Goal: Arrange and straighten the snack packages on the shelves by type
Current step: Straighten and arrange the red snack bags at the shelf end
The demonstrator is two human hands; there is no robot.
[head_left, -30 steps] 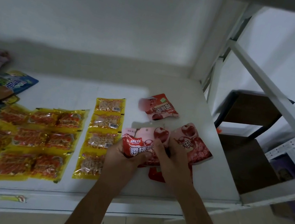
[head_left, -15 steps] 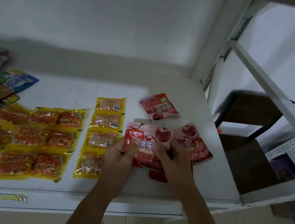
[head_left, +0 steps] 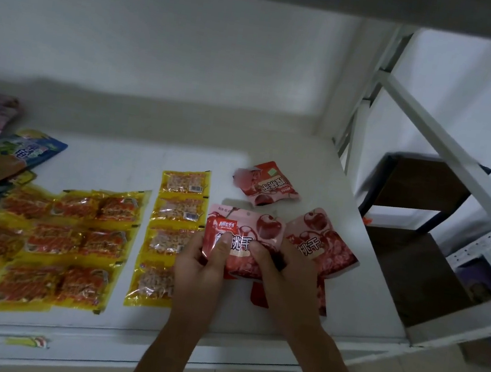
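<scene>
On the white shelf (head_left: 121,162), my left hand (head_left: 200,263) and my right hand (head_left: 283,270) both pinch a red cherry snack pouch (head_left: 244,233) by its lower part, thumbs on its face. A second cherry pouch (head_left: 320,247) lies tilted just right of it, partly under my right hand. A third, smaller cherry pouch (head_left: 266,184) lies upside down behind them. More red packaging (head_left: 260,295) peeks out beneath my hands. A column of yellow nut packets (head_left: 173,232) sits left of my hands.
Yellow packets with orange filling (head_left: 70,237) lie in rows across the left of the shelf. Blue, green and pink bags (head_left: 6,152) are heaped at the far left. The shelf's right edge and white frame posts (head_left: 361,114) stand close by; a dark wooden stool (head_left: 414,234) is beyond.
The pouch in my hands has been flattened and lowered toward the shelf, its face now turned up. My left thumb has shifted onto its front. The other pouches have not moved.
</scene>
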